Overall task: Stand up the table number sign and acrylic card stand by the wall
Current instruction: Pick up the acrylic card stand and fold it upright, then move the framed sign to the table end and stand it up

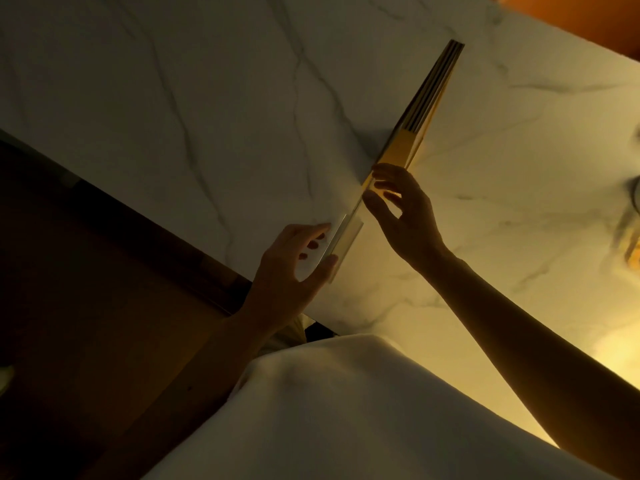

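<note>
The view is dim and tilted. A thin table number sign point(420, 123), yellow with dark stripes, stands on edge on the white marble table point(173, 98) and is seen almost edge-on. My right hand point(405, 216) pinches its near end between thumb and fingertips. Just below it is a clear acrylic card stand point(346, 237), in line with the sign. My left hand point(294, 268) grips the stand, with the thumb on its near side and the fingers on its far side. Whether the two pieces touch cannot be told.
The table's near edge point(145, 206) runs diagonally, with dark wood point(86, 289) beyond it at the left. My white garment point(346, 410) fills the bottom. Blurred objects point(632, 220) sit at the right edge in warm light. An orange surface point(588, 15) shows at the top right.
</note>
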